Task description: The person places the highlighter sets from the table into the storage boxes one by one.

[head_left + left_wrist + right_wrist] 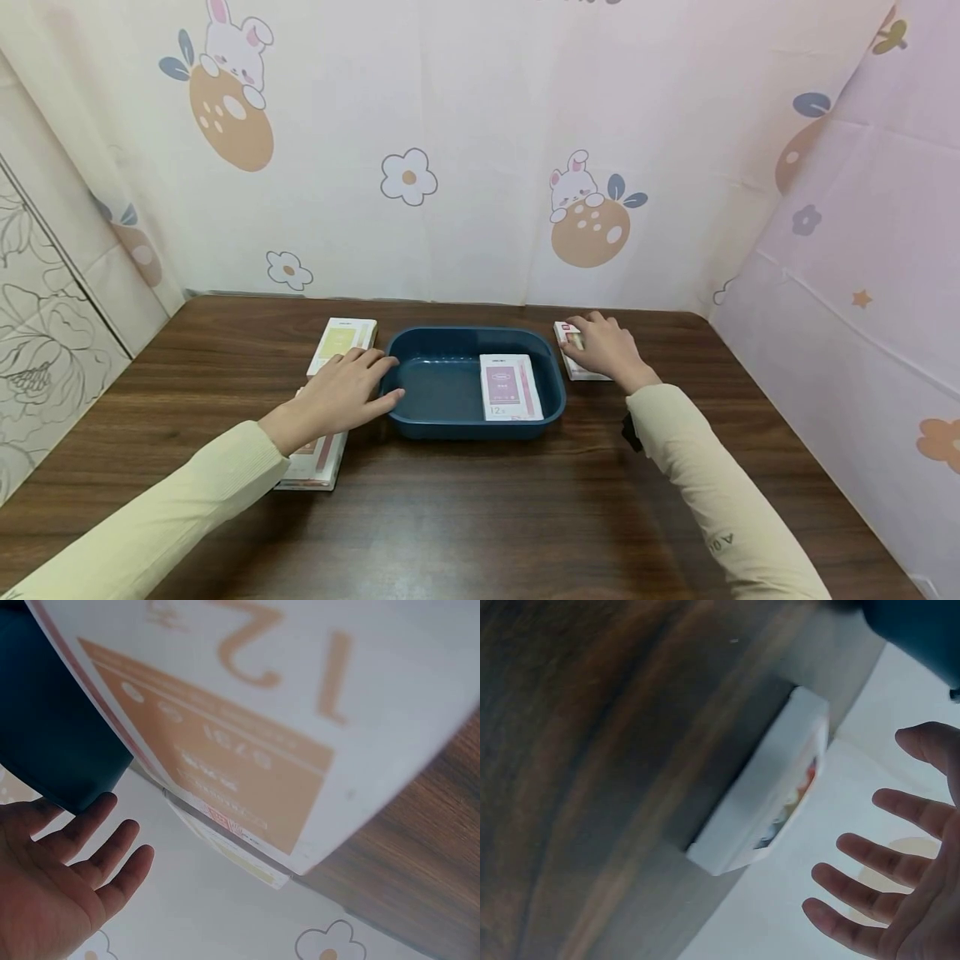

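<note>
A dark blue plastic bin (pixel 438 430) stands mid-table with a white box with a purple panel (pixel 501 390) lying in its right half. My left hand (pixel 337 393) is at the bin's left rim, fingers loosely spread, the fingertips right at the edge in the left wrist view. Below that hand lies a white box with an orange panel (pixel 225 757), marked 12 and partly hidden in the head view. Over on the right, my right hand (pixel 606 348) hovers above a white box with a small window (pixel 769 795), its fingers spread and apart from it in the right wrist view.
Behind the left hand lies a white box with a yellow-green panel (pixel 342 335). The brown wood-grain table (pixel 480 517) ends at the back against a patterned curtain (pixel 480 242), with more curtain at the right side.
</note>
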`<state>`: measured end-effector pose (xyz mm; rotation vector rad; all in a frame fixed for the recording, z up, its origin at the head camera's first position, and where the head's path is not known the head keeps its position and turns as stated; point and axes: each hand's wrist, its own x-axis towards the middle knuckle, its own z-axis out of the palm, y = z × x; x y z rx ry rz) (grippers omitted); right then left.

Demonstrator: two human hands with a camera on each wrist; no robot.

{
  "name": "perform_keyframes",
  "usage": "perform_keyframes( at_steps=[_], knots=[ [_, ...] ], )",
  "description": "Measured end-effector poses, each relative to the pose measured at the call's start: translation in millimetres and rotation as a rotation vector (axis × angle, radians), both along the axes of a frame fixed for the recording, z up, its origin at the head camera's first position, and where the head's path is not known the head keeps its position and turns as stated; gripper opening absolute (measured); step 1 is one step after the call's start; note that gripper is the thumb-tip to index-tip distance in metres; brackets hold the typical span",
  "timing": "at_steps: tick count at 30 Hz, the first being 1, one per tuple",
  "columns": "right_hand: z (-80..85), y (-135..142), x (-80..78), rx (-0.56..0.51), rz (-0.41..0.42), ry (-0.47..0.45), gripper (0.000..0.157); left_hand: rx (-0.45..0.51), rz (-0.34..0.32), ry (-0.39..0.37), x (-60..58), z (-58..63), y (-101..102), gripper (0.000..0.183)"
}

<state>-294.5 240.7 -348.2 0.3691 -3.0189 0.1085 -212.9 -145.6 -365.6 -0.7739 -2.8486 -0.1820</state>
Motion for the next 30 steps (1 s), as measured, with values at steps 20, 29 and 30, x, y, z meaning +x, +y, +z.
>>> perform_keyframes(
  at_steps=[20, 29, 30],
  knots=[
    [-26.7, 10, -13.1, -0.044, -0.118, -0.162, 0.062, 0.000, -0.004, 0.005, 0.4, -0.7, 0, 0.058],
    [-29.5, 8, -15.3, -0.059, -0.120, -0.206, 0.063, 0.002, 0.000, -0.014, -0.5, -1.1, -1, 0.058],
    [-29.5, 8, -15.5, -0.058, -0.118, -0.207, 0.063, 0.003, 0.000, -0.015, -0.4, -1.1, -1, 0.058]
  ],
)
